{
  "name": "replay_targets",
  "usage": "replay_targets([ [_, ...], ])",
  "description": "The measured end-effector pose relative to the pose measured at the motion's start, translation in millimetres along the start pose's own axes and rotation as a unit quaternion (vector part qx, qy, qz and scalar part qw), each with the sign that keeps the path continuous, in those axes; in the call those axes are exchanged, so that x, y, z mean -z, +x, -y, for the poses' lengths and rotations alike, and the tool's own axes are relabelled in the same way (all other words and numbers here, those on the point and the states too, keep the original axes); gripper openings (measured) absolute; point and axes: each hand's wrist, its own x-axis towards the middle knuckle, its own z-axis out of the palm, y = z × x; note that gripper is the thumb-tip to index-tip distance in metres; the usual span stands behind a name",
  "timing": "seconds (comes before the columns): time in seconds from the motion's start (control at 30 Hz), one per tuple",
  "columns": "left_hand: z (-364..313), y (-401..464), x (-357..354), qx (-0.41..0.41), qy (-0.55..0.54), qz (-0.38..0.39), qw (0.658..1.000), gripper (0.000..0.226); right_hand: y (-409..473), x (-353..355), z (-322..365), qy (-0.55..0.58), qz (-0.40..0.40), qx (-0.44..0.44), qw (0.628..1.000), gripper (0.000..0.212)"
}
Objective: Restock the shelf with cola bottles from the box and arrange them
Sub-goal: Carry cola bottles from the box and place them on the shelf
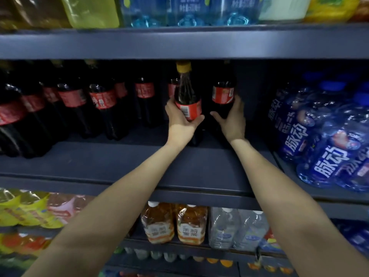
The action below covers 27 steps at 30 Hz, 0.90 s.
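Both arms reach into the middle shelf, a dark blue board. My left hand grips a cola bottle with a yellow cap and red label, standing upright near the shelf's middle. My right hand wraps around a second cola bottle just to the right, its top hidden in shadow under the upper shelf. Several more cola bottles with red labels stand in rows to the left, reaching back into the dark.
Blue-labelled water bottles in shrink wrap crowd the right end of the same shelf. The shelf above carries blue water packs. Below sit orange tea bottles, clear water bottles and yellow packs. Bare shelf board lies in front of the colas.
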Motion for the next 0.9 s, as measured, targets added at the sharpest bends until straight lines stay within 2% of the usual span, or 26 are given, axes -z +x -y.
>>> replay_targets([
  [0.1, -9, 12, -23, -0.010, 0.085, -0.030, 0.996, 0.091, -1, 7, 2, -0.083, 0.019, 0.028, 0.996, 0.101],
  [0.2, -5, 22, -40, -0.044, 0.158, -0.059, 0.985, 0.090, 0, 12, 1, -0.128, 0.008, 0.047, 0.991, 0.102],
  [0.37, 1, 39, -68, -0.033, 0.177, -0.118, 0.976, 0.081, 9, 15, -10, -0.195, -0.020, 0.004, 0.981, 0.099],
  [0.6, 8, 53, -80, -0.049, 0.227, -0.101, 0.967, 0.096, 10, 18, -20, -0.169, -0.014, -0.004, 0.985, 0.091],
  [0.77, 20, 37, -82, -0.057, 0.334, -0.012, 0.941, 0.109, 4, 9, -19, -0.118, -0.009, -0.007, 0.993, 0.080],
  [0.9, 25, 35, -79, -0.038, 0.358, 0.016, 0.933, 0.104, 9, 7, -21, -0.078, 0.020, -0.003, 0.997, 0.080],
])
